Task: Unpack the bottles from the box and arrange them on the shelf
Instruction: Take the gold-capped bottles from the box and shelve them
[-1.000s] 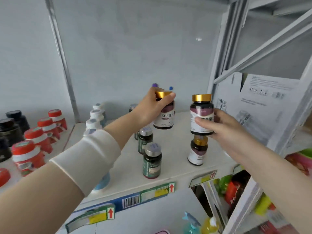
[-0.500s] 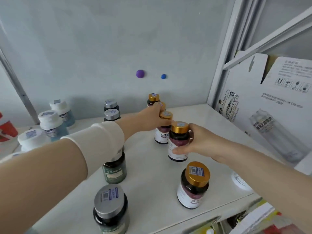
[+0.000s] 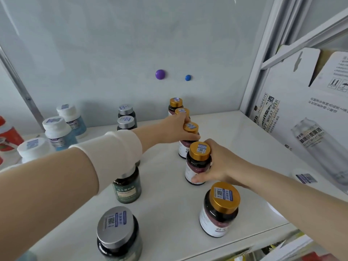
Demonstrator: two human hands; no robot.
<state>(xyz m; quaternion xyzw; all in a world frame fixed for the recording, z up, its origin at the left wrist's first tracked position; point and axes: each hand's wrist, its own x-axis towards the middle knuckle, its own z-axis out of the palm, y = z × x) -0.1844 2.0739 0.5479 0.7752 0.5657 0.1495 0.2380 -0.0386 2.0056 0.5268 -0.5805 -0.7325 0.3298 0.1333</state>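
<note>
On the white shelf [image 3: 244, 140], left of the white printed cardboard box [image 3: 301, 113] — five gold-capped dark bottles in a row. Left hand [image 3: 175, 129] grips the middle bottle [image 3: 190, 127]; right hand [image 3: 222, 164] grasps the fourth bottle [image 3: 197, 166], both seemingly set down. Likely well along — box contents unseen.

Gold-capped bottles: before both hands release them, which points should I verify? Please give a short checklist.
1. Left hand grip round left bottle: ok.
2. Right hand grip round right bottle: ok.
3. Both bottles upright: ok.
4. Right bottle base flat on shelf: cannot tell, thumb lies there.
5. In line with back gold-capped bottles: ok.
6. Gap between held bottles: cannot tell, they overlap.
</note>
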